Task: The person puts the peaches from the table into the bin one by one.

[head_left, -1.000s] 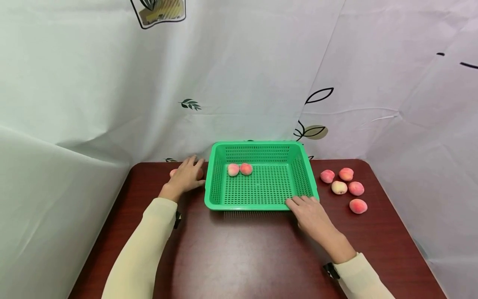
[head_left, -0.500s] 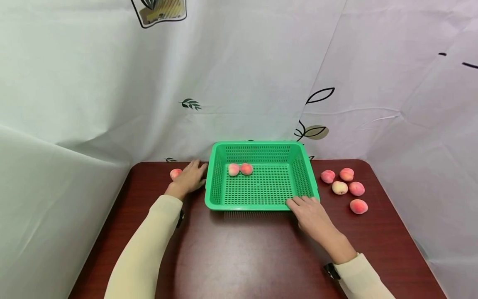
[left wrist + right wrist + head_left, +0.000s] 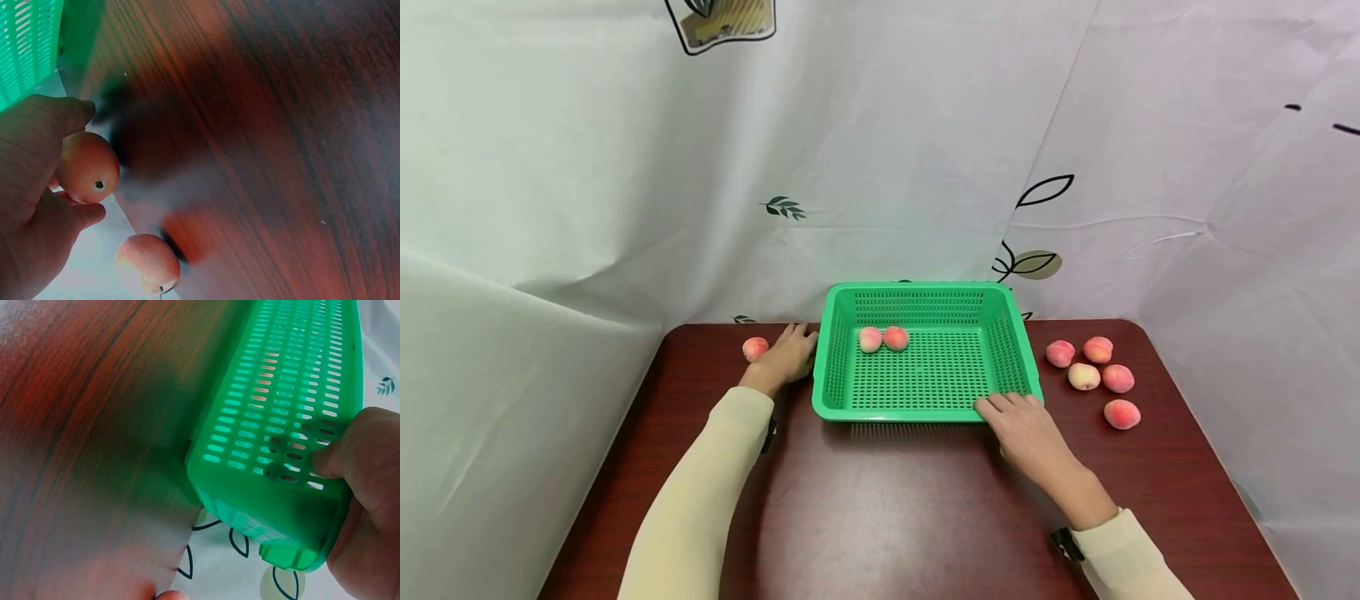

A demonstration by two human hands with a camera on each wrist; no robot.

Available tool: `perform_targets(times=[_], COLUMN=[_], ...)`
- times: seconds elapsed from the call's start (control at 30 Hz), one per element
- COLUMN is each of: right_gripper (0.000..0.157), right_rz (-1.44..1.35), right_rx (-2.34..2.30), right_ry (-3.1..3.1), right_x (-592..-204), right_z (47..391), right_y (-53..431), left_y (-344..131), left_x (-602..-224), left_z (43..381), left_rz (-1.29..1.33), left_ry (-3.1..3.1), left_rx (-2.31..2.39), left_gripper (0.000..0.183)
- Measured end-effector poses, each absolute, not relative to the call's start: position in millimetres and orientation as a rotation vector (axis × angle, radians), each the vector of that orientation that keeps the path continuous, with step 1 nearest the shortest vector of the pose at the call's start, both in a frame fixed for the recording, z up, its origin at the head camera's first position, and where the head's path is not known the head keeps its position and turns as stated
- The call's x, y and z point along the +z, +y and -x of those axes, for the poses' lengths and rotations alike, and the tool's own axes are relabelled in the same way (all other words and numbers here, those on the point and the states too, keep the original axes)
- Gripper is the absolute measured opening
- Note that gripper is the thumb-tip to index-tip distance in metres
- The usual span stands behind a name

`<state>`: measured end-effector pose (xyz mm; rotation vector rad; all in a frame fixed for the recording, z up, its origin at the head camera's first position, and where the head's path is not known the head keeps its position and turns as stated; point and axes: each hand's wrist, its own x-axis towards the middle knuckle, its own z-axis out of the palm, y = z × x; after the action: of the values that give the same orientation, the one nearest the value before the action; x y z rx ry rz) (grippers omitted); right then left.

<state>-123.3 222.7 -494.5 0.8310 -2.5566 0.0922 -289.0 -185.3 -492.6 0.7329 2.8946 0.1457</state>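
My left hand point(image 3: 788, 357) is at the table's back left, just beside the green plastic basket point(image 3: 925, 415). In the left wrist view its thumb and fingers pinch a peach point(image 3: 89, 167), which the hand hides in the head view. A second peach point(image 3: 755, 348) lies on the table to the left of that hand. Two peaches point(image 3: 896, 337) sit side by side in the basket's back left part. My right hand point(image 3: 1026, 433) grips the basket's front right corner; in the right wrist view the thumb presses its slotted outer wall point(image 3: 269, 425).
To the basket's right, several peaches point(image 3: 1117, 379) lie loosely grouped on the dark red table point(image 3: 880, 508), one of them pale yellow. A white patterned cloth point(image 3: 895, 150) hangs behind the table and along its sides.
My left hand has drawn slightly back and to the right, closing round a peach near the basket; the other peach at its left has come into view. The right hand stays on the rim.
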Motion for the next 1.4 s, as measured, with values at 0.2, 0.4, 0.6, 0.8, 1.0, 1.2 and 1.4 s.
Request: perform_targets(times=[0.2, 0.4, 0.6, 0.8, 1.0, 1.2, 1.4], right_gripper=[0.028, 0.029, 0.028, 0.028, 0.027, 0.028, 0.026], right_rz=[-0.830, -0.829, -0.818, -0.815, -0.815, -0.819, -0.825], right_rx=[0.094, 0.088, 0.085, 0.087, 0.088, 0.076, 0.065], right_ry=[-2.553, -2.564, -2.587, -2.588, -2.583, -2.589, -2.585], right_x=[-493, -493, -492, -492, -492, -491, -492], right_z=[123, 123, 123, 122, 123, 123, 122], right_y=[223, 222, 222, 222, 221, 221, 221], left_y=[-186, -188, -188, -189, -190, -195, -196], left_x=[-494, -495, -491, -482, -469, -459, -448], left_z=[287, 287, 287, 285, 283, 278, 272], left_rz=[-0.728, -0.765, -0.784, -0.788, -0.776, -0.783, -0.798], left_ry=[2.897, 2.927, 2.974, 3.017, 3.031, 3.075, 3.128], left_rx=[0.157, 0.160, 0.180, 0.236, 0.306, 0.348, 0.425], left_gripper=[0.035, 0.023, 0.017, 0.020, 0.029, 0.022, 0.023])
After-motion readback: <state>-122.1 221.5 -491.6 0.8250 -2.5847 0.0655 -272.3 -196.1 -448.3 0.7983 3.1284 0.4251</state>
